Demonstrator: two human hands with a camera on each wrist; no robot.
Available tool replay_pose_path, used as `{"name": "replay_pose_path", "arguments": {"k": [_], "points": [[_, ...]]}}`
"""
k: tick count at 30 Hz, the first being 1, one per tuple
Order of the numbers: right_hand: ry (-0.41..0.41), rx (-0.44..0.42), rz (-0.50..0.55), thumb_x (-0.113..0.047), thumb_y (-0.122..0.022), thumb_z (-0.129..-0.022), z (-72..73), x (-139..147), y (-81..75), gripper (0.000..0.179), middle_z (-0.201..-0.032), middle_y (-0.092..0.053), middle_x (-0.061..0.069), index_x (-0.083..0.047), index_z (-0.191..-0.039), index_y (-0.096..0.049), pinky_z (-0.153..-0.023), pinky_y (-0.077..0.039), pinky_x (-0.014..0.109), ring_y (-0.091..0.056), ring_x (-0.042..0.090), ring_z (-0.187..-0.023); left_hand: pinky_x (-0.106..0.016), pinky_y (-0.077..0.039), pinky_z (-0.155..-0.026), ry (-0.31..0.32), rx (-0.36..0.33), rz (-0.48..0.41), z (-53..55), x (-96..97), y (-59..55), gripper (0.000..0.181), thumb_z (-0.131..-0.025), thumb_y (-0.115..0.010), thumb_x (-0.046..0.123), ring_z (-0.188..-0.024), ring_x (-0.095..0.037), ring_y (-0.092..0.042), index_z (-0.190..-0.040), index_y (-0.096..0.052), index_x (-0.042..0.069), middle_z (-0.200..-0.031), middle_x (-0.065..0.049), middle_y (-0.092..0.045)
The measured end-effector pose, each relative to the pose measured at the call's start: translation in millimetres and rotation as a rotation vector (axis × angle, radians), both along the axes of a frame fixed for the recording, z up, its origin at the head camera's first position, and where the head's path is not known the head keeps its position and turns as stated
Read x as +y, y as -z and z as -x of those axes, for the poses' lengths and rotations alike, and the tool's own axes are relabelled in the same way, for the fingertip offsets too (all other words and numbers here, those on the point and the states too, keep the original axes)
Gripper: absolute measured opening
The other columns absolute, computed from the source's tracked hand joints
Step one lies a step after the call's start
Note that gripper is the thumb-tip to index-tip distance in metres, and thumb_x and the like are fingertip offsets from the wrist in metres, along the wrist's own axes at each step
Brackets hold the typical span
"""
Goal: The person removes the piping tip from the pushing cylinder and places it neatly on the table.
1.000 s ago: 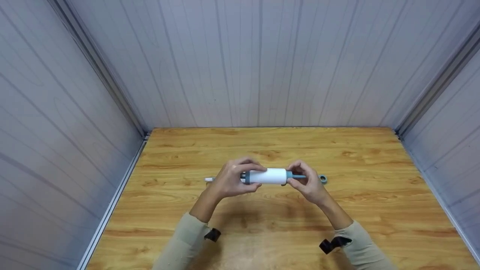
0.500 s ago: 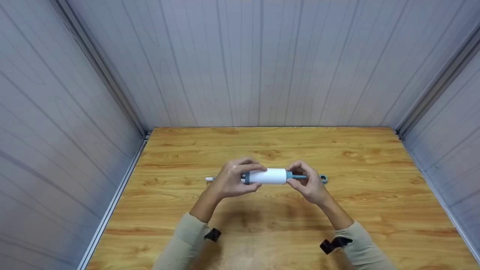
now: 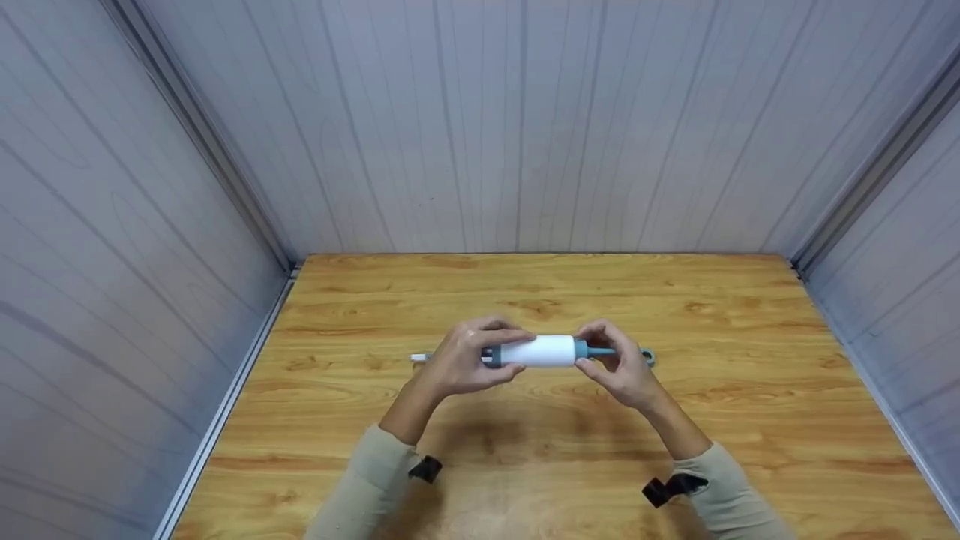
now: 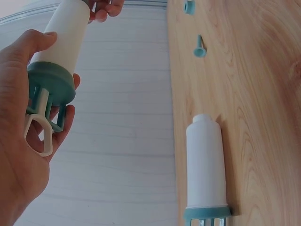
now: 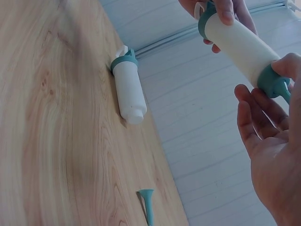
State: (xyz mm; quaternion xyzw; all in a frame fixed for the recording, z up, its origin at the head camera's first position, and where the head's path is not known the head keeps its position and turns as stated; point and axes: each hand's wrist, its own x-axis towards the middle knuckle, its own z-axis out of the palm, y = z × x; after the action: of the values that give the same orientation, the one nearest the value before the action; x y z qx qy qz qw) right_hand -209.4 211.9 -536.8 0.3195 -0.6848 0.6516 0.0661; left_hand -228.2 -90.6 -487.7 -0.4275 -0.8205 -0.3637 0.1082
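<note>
A white-barrelled piping syringe [image 3: 541,351] with teal ends is held level above the table. My left hand [image 3: 469,360] grips its barrel near the teal collar [image 4: 51,80], thumb on one side and fingers on the other. A white ring handle [image 4: 46,141] sticks out by that palm. At the other end, my right hand [image 3: 619,367] pinches the teal nozzle cap [image 5: 269,81], and its thin tip points right. A second white syringe [image 5: 128,89] lies on the table, mostly hidden behind the hands in the head view.
A loose teal nozzle [image 4: 200,49] and a small teal ring piece [image 4: 189,7] lie on the wooden table [image 3: 480,457], in line with the second syringe. Pale panel walls [image 3: 480,127] enclose the table at the back and sides. Black camera mounts [image 3: 427,469] sit on both sleeves.
The held syringe and my right hand have shifted very slightly right; the nozzle tip has tilted up a little. My left hand keeps its hold, almost still.
</note>
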Motion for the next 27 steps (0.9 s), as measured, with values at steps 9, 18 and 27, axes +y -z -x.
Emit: {"name": "replay_pose_path", "arguments": {"k": [9, 18, 27], "points": [[-0.036, -0.02, -0.007, 0.016, -0.05, -0.107, 1.4, 0.6, -1.2, 0.017, -0.114, -0.072, -0.011, 0.019, -0.124, -0.052, -0.08, -0.067, 0.024, -0.074, 0.003, -0.093, -0.043, -0.072, -0.087, 0.005, 0.045, 0.02, 0.0, 0.5, 0.2, 0.04, -0.096, -0.089, 0.017, -0.107, -0.031, -0.084, -0.135, -0.084, 0.016, -0.126, -0.014, -0.082], [-0.057, -0.012, 0.004, 0.018, -0.051, -0.106, 1.5, 1.6, -0.2, 0.017, -0.115, -0.071, -0.011, 0.019, -0.124, -0.052, -0.081, -0.066, 0.024, -0.073, 0.003, -0.095, -0.044, -0.072, -0.089, 0.001, 0.013, 0.015, -0.9, -0.3, 0.4, 0.039, -0.096, -0.09, 0.018, -0.109, -0.032, -0.084, -0.134, -0.085, 0.016, -0.126, -0.014, -0.082], [-0.092, 0.016, 0.03, 0.023, -0.056, -0.099, 1.5, 0.3, -1.3, 0.027, -0.124, -0.068, -0.009, 0.023, -0.126, -0.049, -0.085, -0.066, 0.022, -0.073, 0.003, -0.102, -0.044, -0.071, -0.09, 0.006, 0.004, 0.011, -1.3, -0.1, 0.0, 0.039, -0.096, -0.089, 0.018, -0.111, -0.032, -0.083, -0.135, -0.084, 0.016, -0.127, -0.014, -0.081]]}}
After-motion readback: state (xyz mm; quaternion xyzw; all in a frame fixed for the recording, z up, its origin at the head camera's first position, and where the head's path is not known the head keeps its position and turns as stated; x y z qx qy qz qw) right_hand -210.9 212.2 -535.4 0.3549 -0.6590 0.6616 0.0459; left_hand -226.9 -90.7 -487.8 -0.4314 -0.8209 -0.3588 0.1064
